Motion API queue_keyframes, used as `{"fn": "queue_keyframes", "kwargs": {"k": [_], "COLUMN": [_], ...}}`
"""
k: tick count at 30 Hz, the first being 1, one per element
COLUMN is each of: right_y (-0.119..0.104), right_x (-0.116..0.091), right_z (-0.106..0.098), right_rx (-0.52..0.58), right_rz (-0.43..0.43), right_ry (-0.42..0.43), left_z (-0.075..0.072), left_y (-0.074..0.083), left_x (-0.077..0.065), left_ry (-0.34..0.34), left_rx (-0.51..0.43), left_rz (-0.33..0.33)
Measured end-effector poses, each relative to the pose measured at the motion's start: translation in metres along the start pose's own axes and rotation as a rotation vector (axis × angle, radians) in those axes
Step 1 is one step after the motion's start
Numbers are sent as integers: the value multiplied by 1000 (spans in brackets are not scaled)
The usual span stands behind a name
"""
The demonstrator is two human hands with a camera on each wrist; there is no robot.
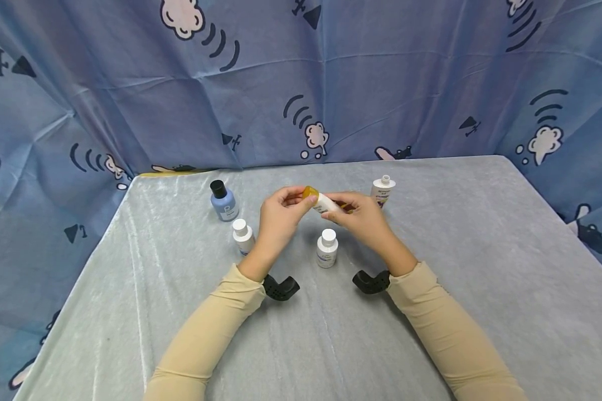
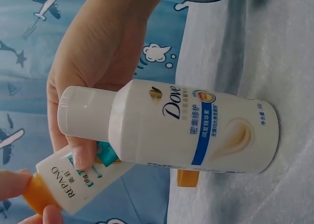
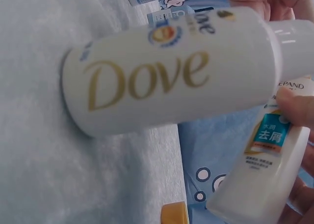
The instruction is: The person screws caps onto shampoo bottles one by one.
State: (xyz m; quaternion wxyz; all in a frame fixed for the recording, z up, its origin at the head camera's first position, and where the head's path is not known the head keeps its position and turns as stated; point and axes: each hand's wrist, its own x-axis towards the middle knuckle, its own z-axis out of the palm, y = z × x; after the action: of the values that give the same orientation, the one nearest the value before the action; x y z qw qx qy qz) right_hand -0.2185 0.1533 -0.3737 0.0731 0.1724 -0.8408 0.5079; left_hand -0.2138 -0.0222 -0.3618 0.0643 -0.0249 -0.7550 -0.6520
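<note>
Above the table, my right hand holds a white shampoo bottle with a teal label, tilted, its thumb laid along the label. My left hand pinches the bottle's orange cap between thumb and fingers, at the upper end. Below and nearer to me, a white Dove bottle stands upright with its white cap on; it fills much of both wrist views. A small orange-yellow piece lies on the table behind it, mostly hidden by my right hand in the head view.
Left of my hands stand a blue bottle with a black cap and a white bottle, partly behind my left wrist. Beyond my right hand stands a white bottle without a cap. A patterned blue curtain hangs behind the grey-covered table.
</note>
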Motion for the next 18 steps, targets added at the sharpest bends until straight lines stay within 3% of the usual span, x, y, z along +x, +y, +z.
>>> {"fn": "queue_keyframes", "kwargs": {"k": [8, 18], "right_y": [1, -1], "right_x": [0, 0], "right_z": [-2, -15], "right_rx": [9, 66], "right_rz": [1, 64], "right_ry": [-18, -121], "left_z": [0, -7], "left_y": [0, -1], "left_x": [0, 4], "left_ry": [-35, -182], "left_rx": [-2, -27], "left_rz": [42, 147]}}
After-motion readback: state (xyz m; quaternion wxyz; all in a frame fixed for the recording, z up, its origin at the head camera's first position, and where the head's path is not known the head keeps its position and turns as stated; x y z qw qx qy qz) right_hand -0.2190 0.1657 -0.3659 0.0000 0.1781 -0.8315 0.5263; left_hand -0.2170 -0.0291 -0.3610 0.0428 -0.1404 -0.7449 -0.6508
